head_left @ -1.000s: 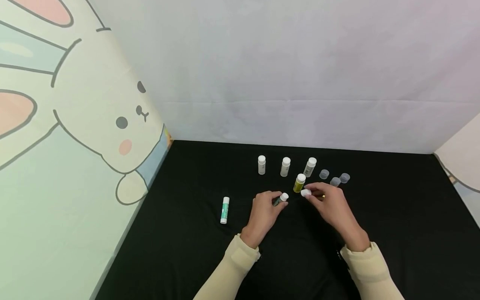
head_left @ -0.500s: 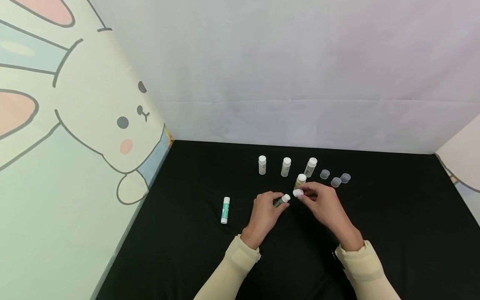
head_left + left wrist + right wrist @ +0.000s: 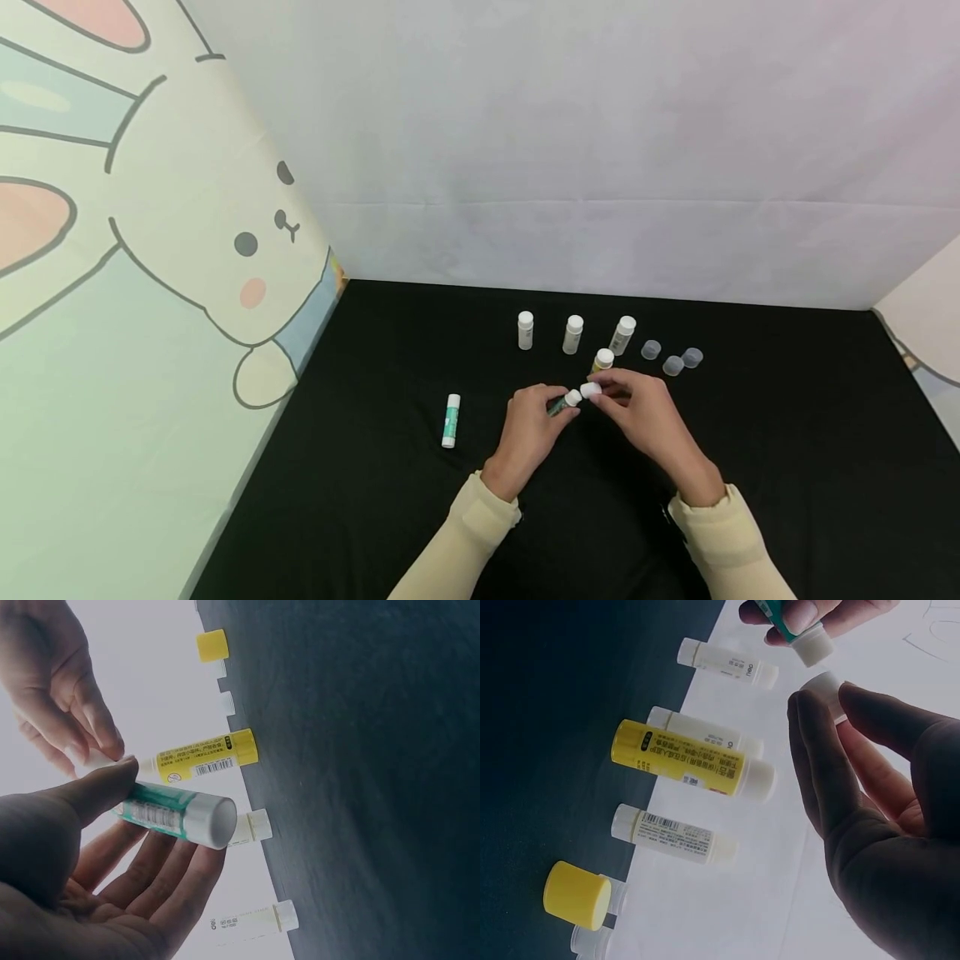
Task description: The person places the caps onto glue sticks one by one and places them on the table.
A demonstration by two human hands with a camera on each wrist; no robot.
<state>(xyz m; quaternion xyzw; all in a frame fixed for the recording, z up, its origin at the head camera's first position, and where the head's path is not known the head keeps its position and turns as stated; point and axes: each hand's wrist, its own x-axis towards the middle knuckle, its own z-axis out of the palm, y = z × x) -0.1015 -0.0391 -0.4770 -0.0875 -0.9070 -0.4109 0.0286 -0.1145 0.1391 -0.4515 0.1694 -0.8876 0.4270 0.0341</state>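
Observation:
My left hand (image 3: 527, 425) grips a green-labelled glue stick (image 3: 157, 810) between thumb and fingers, tilted so that its white top end leans toward the right hand. A white cap (image 3: 823, 694) is pinched between the thumb and fingertips of my right hand (image 3: 641, 408). In the right wrist view a narrow gap separates the cap from the stick's white end. Just beyond the hands stands a yellow glue stick (image 3: 682, 757) with a white top, partly hidden by the right hand in the head view.
Behind stand white glue sticks (image 3: 525, 331), and right of them several clear caps (image 3: 651, 350). A yellow cap (image 3: 577, 895) is hidden by the right hand in the head view. Another green glue stick (image 3: 450, 421) is to the left. Black cloth (image 3: 360, 500) covers the table.
My right hand has moved left with the white cap, bringing it close to the green glue stick's top. The left hand has tipped the stick slightly toward the right.

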